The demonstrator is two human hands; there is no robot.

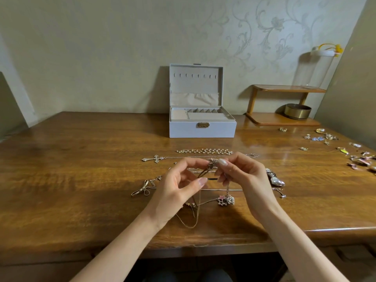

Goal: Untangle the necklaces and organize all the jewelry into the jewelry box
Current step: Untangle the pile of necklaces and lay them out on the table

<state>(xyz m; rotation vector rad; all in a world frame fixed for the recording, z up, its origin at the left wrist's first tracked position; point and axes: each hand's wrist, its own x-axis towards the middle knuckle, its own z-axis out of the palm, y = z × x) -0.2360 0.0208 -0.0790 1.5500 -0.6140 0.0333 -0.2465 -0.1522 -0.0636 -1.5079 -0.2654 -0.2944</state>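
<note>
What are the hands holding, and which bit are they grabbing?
The left hand and right hand both pinch the tangled necklaces at the knotted clump on top; the chains and star pendant dangle below.

Both hands pinch tangled necklaces above the table

The left hand (179,186) and right hand (242,178) pinch tangled chains (210,163); the open jewelry box (202,129) sits near the table's (81,169) far edge.
</note>
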